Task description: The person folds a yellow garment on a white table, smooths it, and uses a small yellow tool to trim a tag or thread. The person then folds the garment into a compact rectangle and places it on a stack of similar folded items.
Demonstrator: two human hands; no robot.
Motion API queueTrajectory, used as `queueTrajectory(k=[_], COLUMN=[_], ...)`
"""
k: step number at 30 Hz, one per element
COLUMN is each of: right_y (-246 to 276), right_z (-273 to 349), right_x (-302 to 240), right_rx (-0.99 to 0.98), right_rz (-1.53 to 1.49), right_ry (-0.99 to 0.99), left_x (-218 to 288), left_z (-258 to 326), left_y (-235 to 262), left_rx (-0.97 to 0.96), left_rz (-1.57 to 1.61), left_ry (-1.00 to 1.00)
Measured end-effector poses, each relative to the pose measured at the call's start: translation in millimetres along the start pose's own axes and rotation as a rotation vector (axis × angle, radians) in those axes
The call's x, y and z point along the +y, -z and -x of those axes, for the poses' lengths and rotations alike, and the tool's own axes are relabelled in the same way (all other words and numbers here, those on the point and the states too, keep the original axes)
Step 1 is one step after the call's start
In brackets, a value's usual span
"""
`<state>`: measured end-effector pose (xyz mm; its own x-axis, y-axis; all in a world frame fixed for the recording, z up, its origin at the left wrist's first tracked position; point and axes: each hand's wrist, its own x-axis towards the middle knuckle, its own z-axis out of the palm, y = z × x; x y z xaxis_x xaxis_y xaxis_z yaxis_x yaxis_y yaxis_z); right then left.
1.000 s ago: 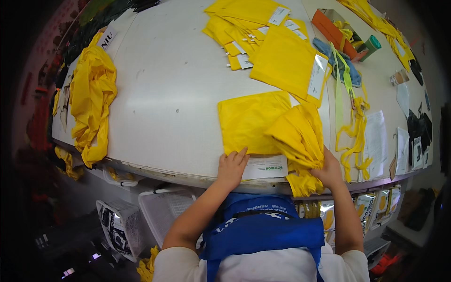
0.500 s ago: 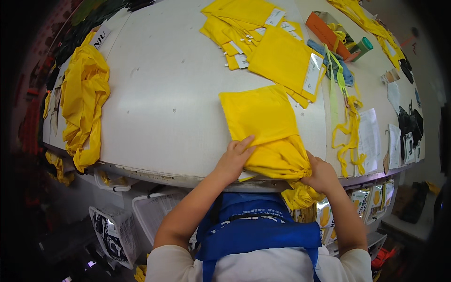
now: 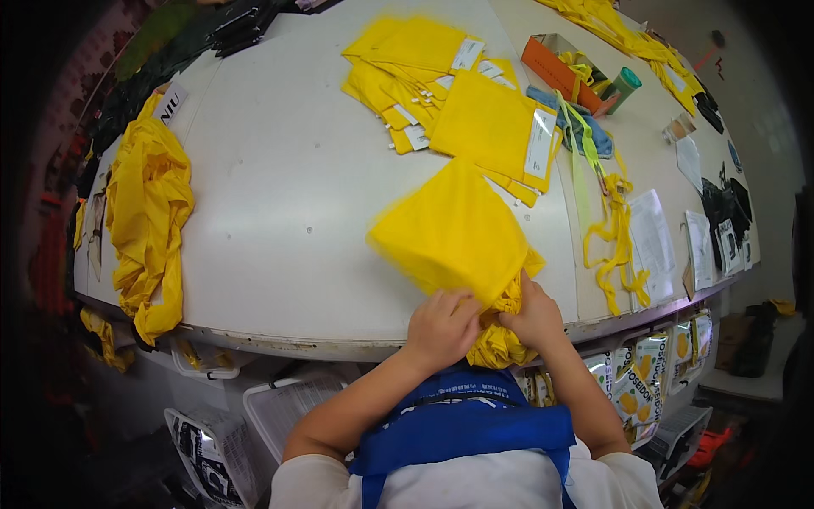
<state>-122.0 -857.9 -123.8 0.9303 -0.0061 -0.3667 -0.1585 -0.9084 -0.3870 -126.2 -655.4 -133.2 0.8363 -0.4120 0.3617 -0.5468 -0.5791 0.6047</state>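
Gripping the yellow cloth (image 3: 460,227), my left hand (image 3: 441,329) pinches its near edge, right hand (image 3: 534,316) its bunched end; flat part beyond both.

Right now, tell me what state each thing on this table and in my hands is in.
Yellow piece: panel spread above, bunched below
Left hand: fingers curled against it
Right hand: closed on bunched part
Labelled yellow pieces: flat, overlapping
Yellow heap: crumpled
Orange box: open
Yellow strips: loose, tangled
Blue cloth: crumpled
White papers: lying flat
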Motion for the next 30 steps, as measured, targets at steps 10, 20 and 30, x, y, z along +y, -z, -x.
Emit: queueTrajectory(k=[10, 20, 30], right_y=[6.0, -12.8, 3.6], right_z=[2.3, -25.8, -31.4], right_x=[-19.9, 27.4, 12.8], right_rx=[0.137, 0.2, 0.112], right_rz=[0.238, -0.398, -1.352], right_ry=[0.273, 0.12, 0.12], left_x=[-8.3, -8.9, -38.7], left_z=[-67.6, -32.9, -7.0], left_y=[-37.9, -5.1, -40.6], left_rx=[-0.003, -0.005, 0.033], left_rz=[-0.248, 0.088, 0.553], left_ry=[0.031, -0.268, 0.332])
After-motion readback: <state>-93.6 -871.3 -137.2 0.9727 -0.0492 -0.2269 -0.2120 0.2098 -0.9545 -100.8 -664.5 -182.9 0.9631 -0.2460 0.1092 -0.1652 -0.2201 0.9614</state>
